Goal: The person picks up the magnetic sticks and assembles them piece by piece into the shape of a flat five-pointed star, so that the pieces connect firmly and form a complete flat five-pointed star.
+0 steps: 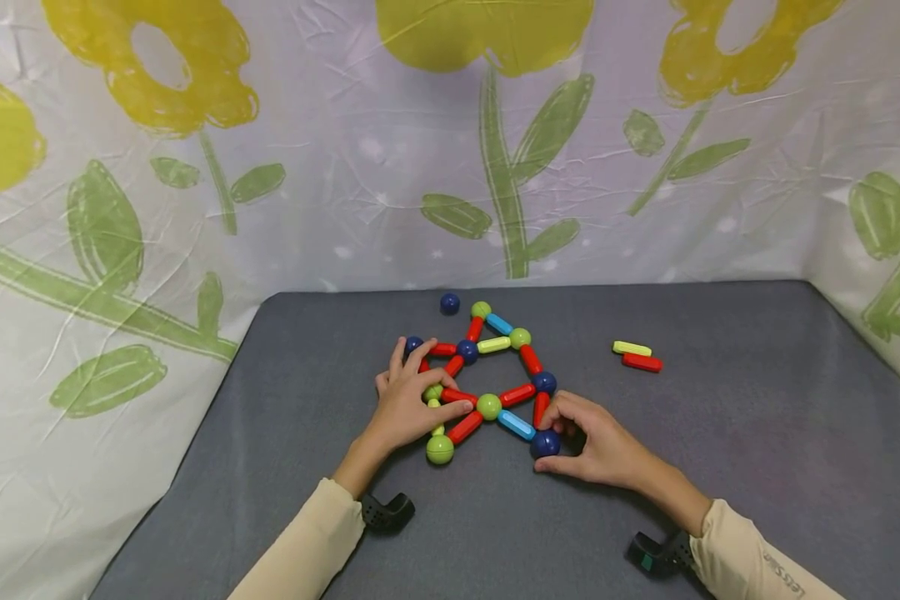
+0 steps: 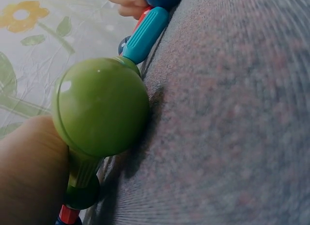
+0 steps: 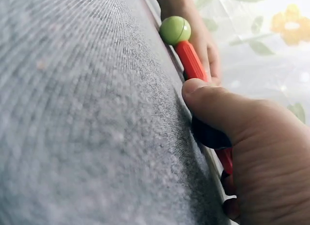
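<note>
A flat frame of magnetic building rods and balls lies on the table, with several red, blue and yellow-green rods joining green and blue balls. My left hand [image 1: 408, 396] spreads over its left side, thumb and index finger pinching a red rod [image 1: 461, 397] beside the middle green ball [image 1: 489, 407]. The other fingers reach toward a blue ball [image 1: 413, 343] at the far left. At the near right corner, my right hand [image 1: 596, 437] holds a dark blue ball [image 1: 545, 443] between thumb and fingers. A light-blue rod [image 1: 516, 425] and a red rod [image 1: 542, 409] meet this ball.
A loose dark blue ball [image 1: 450, 303] sits behind the frame. To the right lie a loose yellow-green rod [image 1: 632, 348] and a loose red rod [image 1: 642, 362], side by side. The grey table [image 1: 757, 433] ends at a flower-printed curtain [image 1: 330, 167].
</note>
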Available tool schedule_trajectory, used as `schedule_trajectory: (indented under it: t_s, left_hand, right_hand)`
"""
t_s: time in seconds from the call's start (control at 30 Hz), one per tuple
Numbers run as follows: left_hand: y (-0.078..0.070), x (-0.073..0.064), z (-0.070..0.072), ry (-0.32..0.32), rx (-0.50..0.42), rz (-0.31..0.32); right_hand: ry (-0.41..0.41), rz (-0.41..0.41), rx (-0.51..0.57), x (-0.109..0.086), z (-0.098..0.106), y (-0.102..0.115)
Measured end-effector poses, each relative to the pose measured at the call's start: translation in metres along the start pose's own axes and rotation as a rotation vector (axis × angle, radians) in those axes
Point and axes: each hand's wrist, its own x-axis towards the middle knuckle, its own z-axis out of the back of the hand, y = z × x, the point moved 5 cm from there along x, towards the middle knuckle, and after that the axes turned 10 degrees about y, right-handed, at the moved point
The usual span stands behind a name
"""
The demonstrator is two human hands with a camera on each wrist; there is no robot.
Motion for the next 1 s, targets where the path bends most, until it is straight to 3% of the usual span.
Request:
schedule_trajectory:
  t_s: [0.43,0.73,0.83,1.0]
  left_hand:
    - [0.002,-0.001,-0.001,-0.014,-0.056,-0.03]
    - [-0.001,-0.002,-0.003,-0.027,-0.044,-0.054]
    - [-0.005,-0.003,-0.004,-0.03,-0.007,-0.093]
    - [-0.023,-0.005,-0.004,0.008,0.005,-0.225]
  right_hand:
    - [0.091,-0.182,-0.135,-0.001,-0.002,-0.005]
    - [0.084,-0.161,-0.185,-0.002,-0.002,-0.006]
    - [0.079,-0.136,-0.216,-0.002,-0.002,-0.006]
    - [0.072,-0.126,-0.215,-0.002,-0.001,-0.007]
